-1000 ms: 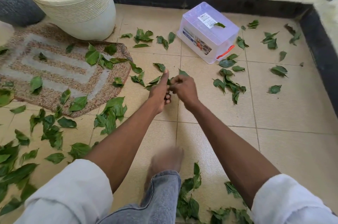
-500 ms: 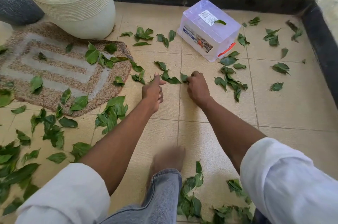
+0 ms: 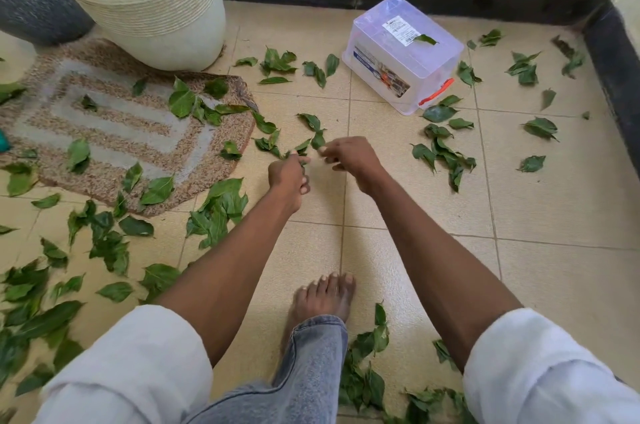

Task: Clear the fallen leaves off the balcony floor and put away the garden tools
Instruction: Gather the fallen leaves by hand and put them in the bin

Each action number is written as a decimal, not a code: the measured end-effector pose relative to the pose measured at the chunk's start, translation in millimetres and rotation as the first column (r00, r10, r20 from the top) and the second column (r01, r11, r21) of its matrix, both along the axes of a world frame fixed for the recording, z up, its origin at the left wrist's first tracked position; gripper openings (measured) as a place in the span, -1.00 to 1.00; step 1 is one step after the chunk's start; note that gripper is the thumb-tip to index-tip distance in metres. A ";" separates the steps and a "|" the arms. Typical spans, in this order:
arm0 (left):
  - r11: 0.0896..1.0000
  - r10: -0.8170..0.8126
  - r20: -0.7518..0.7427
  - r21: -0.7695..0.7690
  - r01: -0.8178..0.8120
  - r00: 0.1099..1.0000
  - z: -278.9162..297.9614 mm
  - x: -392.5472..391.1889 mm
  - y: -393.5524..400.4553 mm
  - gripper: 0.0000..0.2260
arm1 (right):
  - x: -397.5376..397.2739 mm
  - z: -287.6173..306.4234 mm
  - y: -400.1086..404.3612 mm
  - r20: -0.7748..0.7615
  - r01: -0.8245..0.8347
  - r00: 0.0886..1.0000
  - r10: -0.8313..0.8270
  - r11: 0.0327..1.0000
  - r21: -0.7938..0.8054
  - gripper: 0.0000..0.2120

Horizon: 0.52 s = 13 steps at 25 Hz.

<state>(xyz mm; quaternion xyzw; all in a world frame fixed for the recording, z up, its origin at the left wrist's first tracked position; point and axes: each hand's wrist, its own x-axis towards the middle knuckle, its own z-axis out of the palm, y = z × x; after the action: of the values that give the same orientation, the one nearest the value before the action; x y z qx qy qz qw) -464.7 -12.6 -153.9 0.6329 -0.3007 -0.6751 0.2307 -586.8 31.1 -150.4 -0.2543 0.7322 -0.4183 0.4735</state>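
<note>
Leaves (image 3: pixel 221 205) lie scattered over the tiled balcony floor (image 3: pixel 519 215), thickest to your left and on the woven mat (image 3: pixel 114 132), with thinner groups to your right and near your bare foot (image 3: pixel 323 295). Your left hand (image 3: pixel 289 176) is curled with fingers bent, and green shows at its fingertips, so it appears to pinch a few leaves; how many cannot be told. Your right hand (image 3: pixel 349 155) pinches the lower tip of a small leaf (image 3: pixel 317 139) between thumb and forefinger, its other fingers loosely bent. Both hands meet just in front of you, close together but apart, low over the floor.

The nearest loose leaves form a short row (image 3: pixel 268 143) just beyond and slightly left of your left hand, beside the mat's edge; that hand is the nearer one. Their long axes run mostly away from you, tips toward the white plant pot (image 3: pixel 152 18). A second cluster (image 3: pixel 443 153) lies to the right of your right hand, within its reach.

A clear plastic box (image 3: pixel 401 53) with an orange clasp stands beyond the hands, toward the balcony wall, one leaf resting on its lid. Most of the floor remains uncleared, so the task appears to be at an early stage.
</note>
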 end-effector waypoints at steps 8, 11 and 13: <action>0.997 0.076 -0.065 -0.008 -0.077 0.995 -8.9 15.1 -12.0 -0.80 | 3.3 -45.7 10.5 -0.708 -0.120 0.689 0.156 0.988 0.102 -0.77; 0.990 -0.125 -0.038 -0.071 0.122 0.991 -0.9 21.8 -6.4 -0.63 | 29.0 -17.0 0.7 -0.244 0.122 0.959 -0.147 0.986 -0.116 -0.92; 0.993 -0.120 -0.096 -0.001 0.120 0.988 -49.7 10.9 -25.2 -0.60 | 48.8 1.6 -4.2 0.003 0.019 1.000 -0.019 0.989 -0.150 -0.86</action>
<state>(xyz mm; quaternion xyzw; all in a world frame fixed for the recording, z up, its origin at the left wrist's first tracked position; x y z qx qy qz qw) -453.8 -37.8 -203.5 0.5811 -0.3252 -0.7181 0.2022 -537.9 26.9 -148.9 -0.2818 0.7006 -0.4768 0.4499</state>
